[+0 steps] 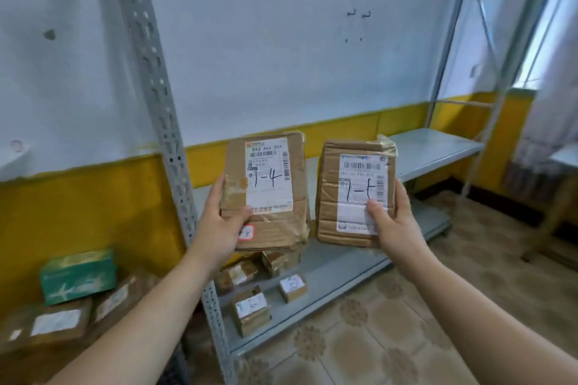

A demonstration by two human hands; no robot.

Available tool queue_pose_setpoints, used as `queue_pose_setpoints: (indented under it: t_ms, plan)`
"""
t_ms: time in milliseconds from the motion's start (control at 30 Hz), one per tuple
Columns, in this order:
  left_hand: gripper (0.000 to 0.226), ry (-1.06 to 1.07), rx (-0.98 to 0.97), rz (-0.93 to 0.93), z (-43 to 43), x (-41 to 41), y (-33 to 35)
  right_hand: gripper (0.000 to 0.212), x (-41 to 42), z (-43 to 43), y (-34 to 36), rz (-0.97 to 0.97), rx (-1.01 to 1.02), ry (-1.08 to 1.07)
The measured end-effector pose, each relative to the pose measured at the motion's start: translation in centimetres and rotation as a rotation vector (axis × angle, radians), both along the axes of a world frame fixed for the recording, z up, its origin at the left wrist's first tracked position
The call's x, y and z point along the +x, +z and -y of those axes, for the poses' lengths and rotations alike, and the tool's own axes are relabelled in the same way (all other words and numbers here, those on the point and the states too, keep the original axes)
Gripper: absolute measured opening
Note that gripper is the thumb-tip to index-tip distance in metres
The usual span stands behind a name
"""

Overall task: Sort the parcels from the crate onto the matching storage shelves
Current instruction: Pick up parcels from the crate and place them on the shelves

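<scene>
We hold two brown cardboard parcels up at the centre of the frame, in front of a grey metal shelf rack. Our left hand grips the left parcel by its lower left edge, thumb across the front; its label reads "7-4". Our right hand grips the right parcel at its lower right corner, thumb pressed on the label, where the handwritten mark begins "7-" and the last figure is unclear. The parcels stand upright, just beside each other and apart. Below them, several small parcels lie on the lower shelf. A green box sits on brown parcels at lower left.
</scene>
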State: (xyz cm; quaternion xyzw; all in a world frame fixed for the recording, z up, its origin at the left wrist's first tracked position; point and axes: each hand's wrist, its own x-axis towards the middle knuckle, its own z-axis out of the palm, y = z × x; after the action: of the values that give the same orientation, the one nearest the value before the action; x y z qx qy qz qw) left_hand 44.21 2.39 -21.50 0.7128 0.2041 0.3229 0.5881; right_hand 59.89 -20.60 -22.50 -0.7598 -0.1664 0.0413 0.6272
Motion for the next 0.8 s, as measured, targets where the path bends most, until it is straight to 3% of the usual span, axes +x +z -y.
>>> queue_pose_setpoints:
  t_ms: [200, 333, 633, 800]
  plan:
    - [0.076, -0.108, -0.014, -0.067, 1.2, 9.3, -3.3, 0.082, 5.4, 3.6, -2.6, -0.134, 0.044, -0.092]
    - [0.074, -0.116, -0.055, -0.096, -0.5, 15.0, -5.8, 0.067, 10.5, 2.2, -4.0, -0.161, 0.039, -0.060]
    - [0.071, -0.002, -0.234, -0.154, -10.9, 25.4, -9.5, 0.058, 22.8, -8.3, -6.1, -0.245, 0.007, 0.026]
    - [0.070, 0.096, -0.233, -0.231, -16.3, 26.9, -10.8, 0.066, 27.4, -14.7, -8.2, -0.351, -0.074, 0.109]
